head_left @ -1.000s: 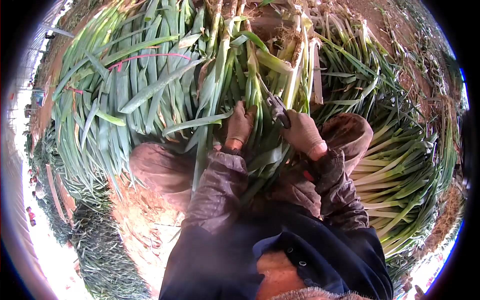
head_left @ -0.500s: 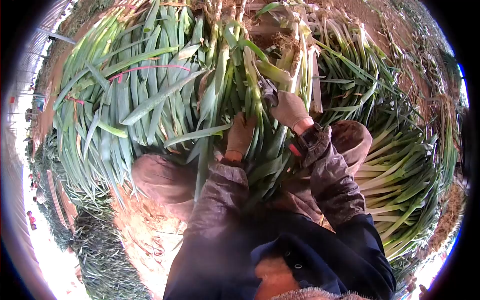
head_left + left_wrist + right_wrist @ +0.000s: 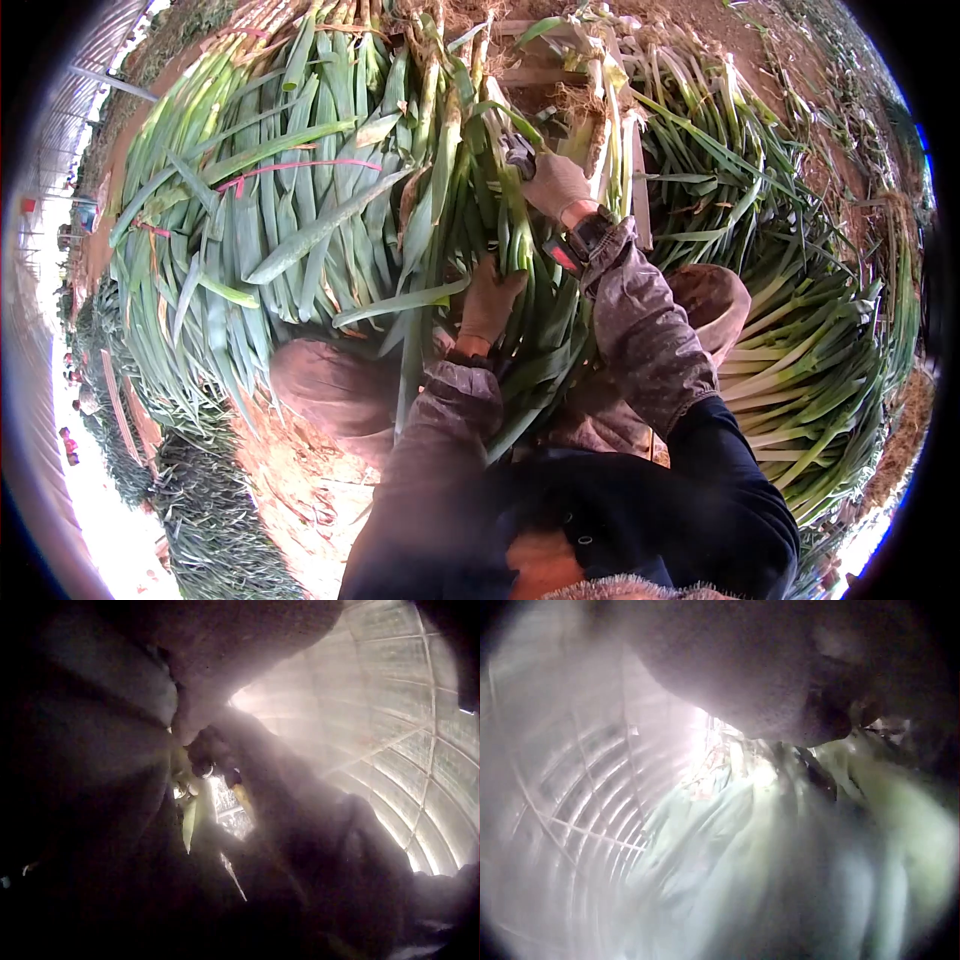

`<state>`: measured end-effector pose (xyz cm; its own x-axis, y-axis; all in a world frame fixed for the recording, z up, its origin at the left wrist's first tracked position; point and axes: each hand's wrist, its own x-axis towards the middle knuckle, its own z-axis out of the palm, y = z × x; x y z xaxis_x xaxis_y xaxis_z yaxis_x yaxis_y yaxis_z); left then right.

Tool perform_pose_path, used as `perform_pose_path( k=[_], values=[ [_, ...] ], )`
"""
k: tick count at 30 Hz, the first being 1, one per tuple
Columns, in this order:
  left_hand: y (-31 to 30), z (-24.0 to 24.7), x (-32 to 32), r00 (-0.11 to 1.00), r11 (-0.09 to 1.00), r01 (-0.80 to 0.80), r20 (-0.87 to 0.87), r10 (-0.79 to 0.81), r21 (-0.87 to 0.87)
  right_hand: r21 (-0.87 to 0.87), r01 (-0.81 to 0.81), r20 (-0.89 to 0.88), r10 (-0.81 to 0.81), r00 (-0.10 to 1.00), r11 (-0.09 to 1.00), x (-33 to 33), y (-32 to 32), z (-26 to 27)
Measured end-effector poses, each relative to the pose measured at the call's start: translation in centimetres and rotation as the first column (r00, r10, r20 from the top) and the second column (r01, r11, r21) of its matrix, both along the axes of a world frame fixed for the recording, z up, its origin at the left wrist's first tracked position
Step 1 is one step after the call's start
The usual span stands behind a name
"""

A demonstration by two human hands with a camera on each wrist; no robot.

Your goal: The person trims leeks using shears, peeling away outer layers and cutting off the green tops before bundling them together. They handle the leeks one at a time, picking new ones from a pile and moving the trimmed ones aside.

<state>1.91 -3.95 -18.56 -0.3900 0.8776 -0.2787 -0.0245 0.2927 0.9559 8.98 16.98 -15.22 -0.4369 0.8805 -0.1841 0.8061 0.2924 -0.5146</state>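
Observation:
Gloved and low between the knees, the left hand [image 3: 488, 305] grips green leek leaves [image 3: 518, 245], its thumb lying against them. Higher and to its right, the gloved right hand [image 3: 557, 187] holds a small dark grey tool [image 3: 520, 158] against the upper leek stalks; the tool's exact shape is hard to make out. In the dark left wrist view the glove [image 3: 247, 645] hangs over blurred leaves. The right wrist view shows the other glove [image 3: 742, 667] above pale green leaves [image 3: 727, 847], its fingertips partly hidden.
A large pile of leeks [image 3: 290, 200] with a pink tie [image 3: 300, 164] lies at the left. More leeks [image 3: 800, 370] fan out at the right. A wooden slat [image 3: 641, 185] stands beside the right hand. The person's knees [image 3: 330, 395] flank the work.
The right hand has moved up and left along the stalks with the tool. The left hand has slid down the leaves towards the body, its thumb now more visible.

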Motion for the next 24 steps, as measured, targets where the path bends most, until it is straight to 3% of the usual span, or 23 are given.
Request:
perform_pose_path(
  k=[6,7,11,13,14,16,17,18,20,21,22,23,24],
  values=[
    [1.1,-0.3,-0.1,0.968,0.982,0.182,-0.169,-0.187,-0.045,0.055,0.049,-0.099,-0.043,0.994,0.997,-0.4,1.2,-1.7],
    [1.2,-1.7,0.5,0.902,0.978,0.202,-0.382,-0.202,-0.042,0.081,0.028,-0.116,-0.018,0.993,0.996,0.1,1.6,-2.1],
    [1.8,-3.1,4.7,0.712,0.899,0.437,-0.626,-0.318,0.039,0.062,-0.001,-0.029,0.003,1.000,0.998,2.2,2.4,-1.1],
    [1.5,-3.5,8.9,0.629,0.863,0.505,-0.684,-0.369,-0.002,0.087,0.050,-0.056,-0.045,0.997,0.995,3.9,2.2,-1.2],
    [1.4,-1.3,11.0,0.598,0.850,0.522,-0.680,-0.424,-0.071,0.100,0.073,-0.067,-0.066,0.996,0.992,5.2,1.9,-0.3],
    [2.3,2.3,12.0,0.576,0.810,0.531,-0.595,-0.561,-0.249,-0.062,0.101,-0.087,-0.106,0.991,0.993,7.6,1.5,1.7],
    [3.2,3.8,10.8,0.583,0.771,0.527,-0.507,-0.635,-0.358,0.042,0.042,-0.079,-0.038,0.996,0.998,8.7,1.8,0.7],
    [3.6,4.6,9.3,0.585,0.713,0.529,-0.410,-0.699,-0.460,-0.092,0.068,-0.097,-0.077,0.992,0.993,9.7,1.9,0.3],
    [3.8,8.7,4.2,0.498,0.786,0.507,-0.624,-0.602,-0.354,-0.001,0.044,-0.075,-0.044,0.996,0.999,10.4,0.7,0.7],
    [4.5,7.7,1.6,0.533,0.830,0.430,-0.642,-0.551,-0.355,-0.029,0.068,-0.086,-0.071,0.994,0.997,10.3,-0.5,1.0],
    [5.6,6.2,-1.0,0.381,0.947,0.254,-0.880,-0.283,-0.194,-0.111,0.065,-0.216,-0.088,0.973,0.992,9.5,-3.0,3.7],
    [6.7,8.2,-2.6,0.365,0.969,0.109,-0.898,-0.247,-0.222,-0.061,-0.010,-0.204,-0.002,0.979,0.998,9.6,-4.2,2.0],
    [7.5,10.1,-3.7,0.174,0.977,0.007,-0.962,-0.209,-0.211,-0.255,0.002,-0.245,-0.066,0.967,0.967,9.0,-5.9,3.0]
  ],
)
